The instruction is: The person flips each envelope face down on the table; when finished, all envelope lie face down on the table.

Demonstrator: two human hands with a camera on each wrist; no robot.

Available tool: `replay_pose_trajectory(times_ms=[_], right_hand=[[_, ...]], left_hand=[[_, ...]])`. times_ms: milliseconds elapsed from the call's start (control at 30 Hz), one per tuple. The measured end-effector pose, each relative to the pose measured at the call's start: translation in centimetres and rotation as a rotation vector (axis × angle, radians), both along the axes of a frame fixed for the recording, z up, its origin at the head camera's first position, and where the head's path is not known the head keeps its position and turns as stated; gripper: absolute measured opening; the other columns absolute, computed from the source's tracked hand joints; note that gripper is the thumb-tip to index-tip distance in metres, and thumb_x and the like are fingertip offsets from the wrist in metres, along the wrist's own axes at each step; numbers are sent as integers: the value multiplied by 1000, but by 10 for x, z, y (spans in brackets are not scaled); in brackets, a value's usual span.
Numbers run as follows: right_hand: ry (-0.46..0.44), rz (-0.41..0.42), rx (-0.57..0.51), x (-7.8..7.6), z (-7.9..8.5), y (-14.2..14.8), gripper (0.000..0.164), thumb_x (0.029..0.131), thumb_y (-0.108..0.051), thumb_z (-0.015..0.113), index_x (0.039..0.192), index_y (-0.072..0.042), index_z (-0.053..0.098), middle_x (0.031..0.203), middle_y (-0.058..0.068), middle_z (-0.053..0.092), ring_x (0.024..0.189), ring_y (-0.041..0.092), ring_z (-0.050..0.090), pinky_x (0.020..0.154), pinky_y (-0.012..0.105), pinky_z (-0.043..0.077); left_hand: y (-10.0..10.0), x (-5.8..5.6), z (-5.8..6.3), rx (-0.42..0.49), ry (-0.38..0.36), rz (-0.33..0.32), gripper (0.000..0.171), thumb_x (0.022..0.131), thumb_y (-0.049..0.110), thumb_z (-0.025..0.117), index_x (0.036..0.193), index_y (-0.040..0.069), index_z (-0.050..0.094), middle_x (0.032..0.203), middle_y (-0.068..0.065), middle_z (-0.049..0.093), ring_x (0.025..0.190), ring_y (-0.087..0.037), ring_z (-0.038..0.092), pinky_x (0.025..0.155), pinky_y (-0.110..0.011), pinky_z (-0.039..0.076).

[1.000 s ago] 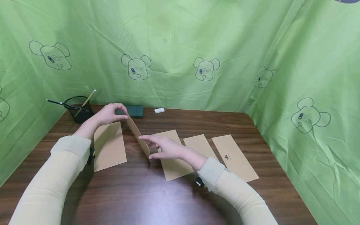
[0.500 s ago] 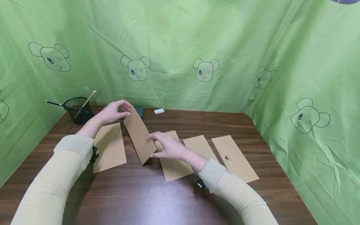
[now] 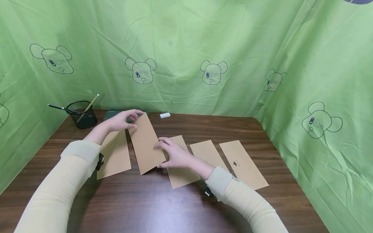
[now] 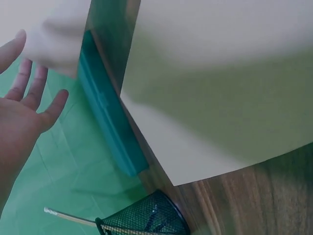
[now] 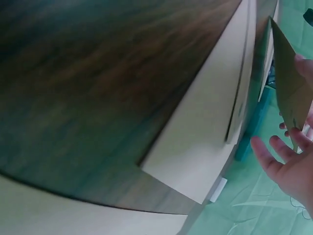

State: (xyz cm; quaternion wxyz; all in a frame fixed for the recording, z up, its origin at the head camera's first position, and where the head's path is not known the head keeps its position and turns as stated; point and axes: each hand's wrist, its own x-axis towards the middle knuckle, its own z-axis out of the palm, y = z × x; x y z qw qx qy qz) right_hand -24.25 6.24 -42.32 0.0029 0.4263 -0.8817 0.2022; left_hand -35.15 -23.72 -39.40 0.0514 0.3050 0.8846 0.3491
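Tipped flatter than half a second ago, a brown sheet point(image 3: 147, 145) slants over the surface point(image 3: 122, 200) in the head view, held at opposite edges by left hand point(image 3: 120, 121) and right hand point(image 3: 176, 156). From the left wrist, a slackening pinch could drop its far corner. From the right wrist, it looks plain, thin and shadowed.

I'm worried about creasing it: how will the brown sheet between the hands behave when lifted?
Probably fairly stiff: the tilted brown sheet keeps nearly straight edges between the left hand and right hand. Likely light, since it looks thin. It may swing, as the hands meet it only near its edges.
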Motion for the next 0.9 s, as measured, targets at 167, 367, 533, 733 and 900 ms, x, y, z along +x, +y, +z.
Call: replay_pose_trajectory(times_ms=[167,367,533,733,900], right_hand=[[-7,-26,92,-2,-6,1,69,72,-43,78,131,-23,49,146,8,36,133,23,37,107,38,34],[-8,-85,179,-1,-11,-1,71,70,-50,77,132,-30,47,148,5,35,132,23,38,100,47,39],[1,-112,259,1,-13,-6,75,69,-57,75,134,-32,46,147,3,36,132,20,36,97,47,40],[15,-109,320,1,-14,-13,79,69,-63,72,137,-34,44,145,4,39,134,22,34,101,50,36],[15,-87,334,-3,-18,-13,78,71,-63,70,138,-34,44,145,4,40,136,24,32,104,54,32]], left_hand=[[5,0,-7,-32,-2,-6,74,78,2,75,142,5,39,122,-22,51,114,-40,49,99,-55,35],[7,3,-18,-52,-12,0,78,75,3,78,142,5,38,126,-21,49,118,-40,46,102,-55,33],[8,8,-27,-59,-17,0,79,73,4,79,141,7,41,129,-20,49,122,-40,43,103,-56,31],[8,10,-39,-84,-34,9,78,72,4,80,140,9,43,136,-19,45,128,-38,37,105,-56,28],[5,10,-50,-83,-21,17,77,71,3,80,138,8,44,137,-21,43,127,-38,37,104,-56,29]])
